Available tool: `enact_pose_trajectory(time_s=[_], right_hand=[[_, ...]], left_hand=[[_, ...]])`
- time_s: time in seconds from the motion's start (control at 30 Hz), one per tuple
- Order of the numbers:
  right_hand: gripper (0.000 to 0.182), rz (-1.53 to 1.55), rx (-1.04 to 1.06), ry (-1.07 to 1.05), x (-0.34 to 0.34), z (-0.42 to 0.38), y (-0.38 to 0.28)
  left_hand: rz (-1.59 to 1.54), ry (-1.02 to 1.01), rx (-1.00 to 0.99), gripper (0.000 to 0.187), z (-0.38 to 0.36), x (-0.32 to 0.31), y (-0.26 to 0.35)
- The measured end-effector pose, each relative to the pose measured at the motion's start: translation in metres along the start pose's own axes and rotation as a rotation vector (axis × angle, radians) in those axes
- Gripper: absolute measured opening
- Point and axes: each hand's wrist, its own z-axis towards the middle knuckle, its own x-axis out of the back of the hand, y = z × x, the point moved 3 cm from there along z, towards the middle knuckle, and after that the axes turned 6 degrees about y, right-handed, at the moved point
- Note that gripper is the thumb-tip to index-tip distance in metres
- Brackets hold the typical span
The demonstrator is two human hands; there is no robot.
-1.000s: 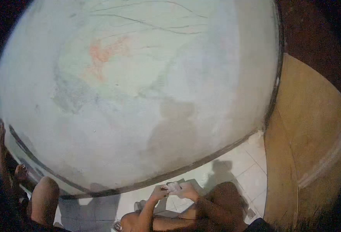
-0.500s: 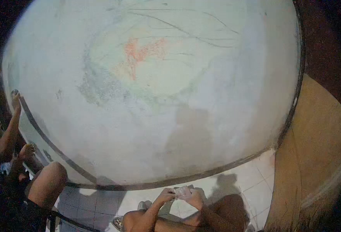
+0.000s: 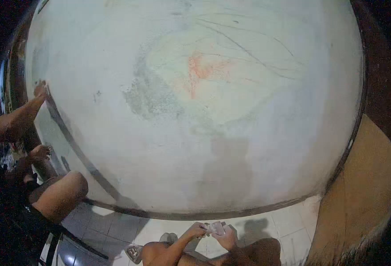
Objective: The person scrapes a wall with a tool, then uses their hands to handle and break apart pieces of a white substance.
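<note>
My left hand is closed at the bottom centre, its fingers on one side of a small pale, whitish piece. My right hand grips the same piece from the other side. What the piece is, I cannot make out. Both hands are above my bent legs, just below the dark band at the foot of a large whitish wall. Orange colouring, a pale green patch and thin dark lines mark the wall.
At the left a co-worker sits close to the wall, one hand against it and the other lower. A brown board stands at the right. Light floor tiles lie below the wall.
The view has shifted, so the wall markings appear further right and lower. The whitish piece is still between my hands, now tilted differently. The co-worker's upper hand still touches the wall.
</note>
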Motion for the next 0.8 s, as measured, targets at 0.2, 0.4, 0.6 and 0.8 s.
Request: enact_pose_trajectory(time_s=[0.2, 0.4, 0.6, 0.8], right_hand=[[0.032, 0.120, -0.233, -0.148, -0.037, 0.003, 0.087], [0.026, 0.068, -0.169, -0.113, -0.011, -0.007, 0.050], [0.028, 0.199, -0.177, -0.155, -0.019, -0.002, 0.081], [0.032, 0.360, -0.194, -0.230, -0.033, 0.000, 0.110]], left_hand=[[0.054, 0.065, -0.081, 0.035, 0.007, 0.001, -0.021], [0.224, 0.165, -0.279, 0.032, 0.009, 0.003, -0.028], [0.265, 0.180, -0.155, 0.035, -0.003, 0.002, -0.010], [0.018, 0.028, -0.184, 0.031, 0.025, -0.005, -0.045]])
